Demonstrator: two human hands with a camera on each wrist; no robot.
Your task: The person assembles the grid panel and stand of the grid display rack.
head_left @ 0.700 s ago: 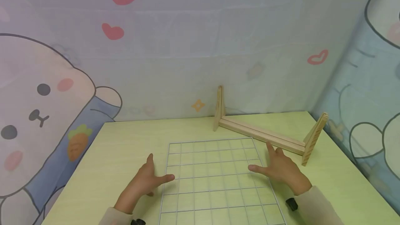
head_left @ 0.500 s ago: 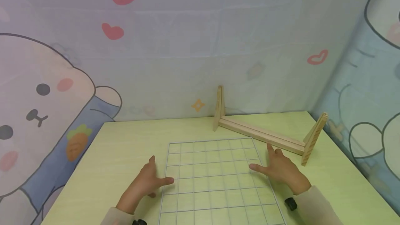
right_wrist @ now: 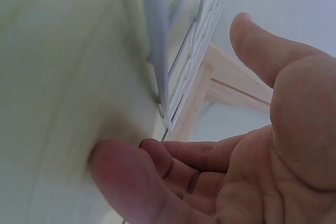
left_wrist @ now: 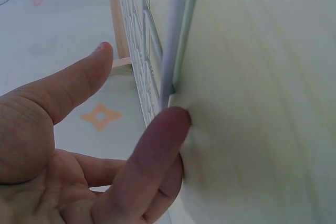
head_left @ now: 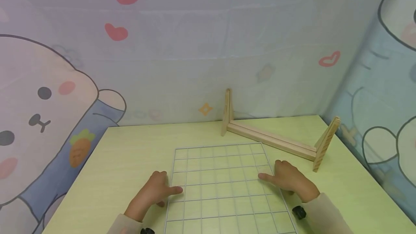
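A white wire grid panel (head_left: 224, 190) lies flat in the middle of the table, between my hands. My left hand (head_left: 155, 190) is at its left edge, thumb stretched over the wires and the other fingers bent outside the rim. In the left wrist view, the fingertips (left_wrist: 176, 119) meet the tabletop close to the edge wire (left_wrist: 173, 40); whether they touch the wire I cannot tell. My right hand (head_left: 289, 178) mirrors this at the right edge. In the right wrist view, a gap separates its thumb (right_wrist: 262, 45) from its bent fingers (right_wrist: 126, 177), and nothing is pinched between them.
Behind the panel on the right stands a wooden frame (head_left: 271, 140), a low bar joining two upright end pieces. It sits close to the panel's far right corner. A printed cloth (head_left: 182, 64) hangs behind the pale table (head_left: 130, 147).
Both hands have bent their pointing fingers down beside the panel's edges. My left hand has come slightly lower and to the right. The panel and wooden frame stay in place.
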